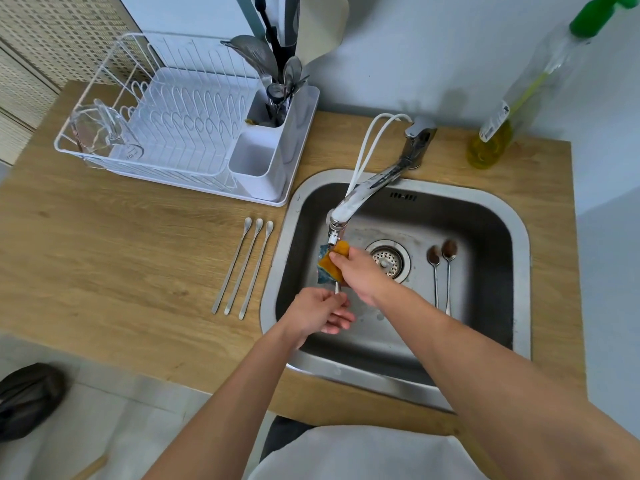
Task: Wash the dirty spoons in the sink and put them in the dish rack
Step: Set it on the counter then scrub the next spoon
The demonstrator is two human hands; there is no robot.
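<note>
Over the steel sink, my left hand grips the handle of a spoon whose bowl is hidden inside a folded orange-and-blue sponge. My right hand pinches that sponge around the spoon, just under the faucet spout. Two dirty spoons with brown bowls lie on the sink floor at the right. Three long clean-looking spoons lie side by side on the wooden counter left of the sink. The white dish rack stands at the back left.
The rack's cutlery holder holds several utensils, and a clear glass jug lies at the rack's left end. A bottle of yellow liquid stands at the back right. The drain strainer sits mid-sink. A dark bag lies on the floor.
</note>
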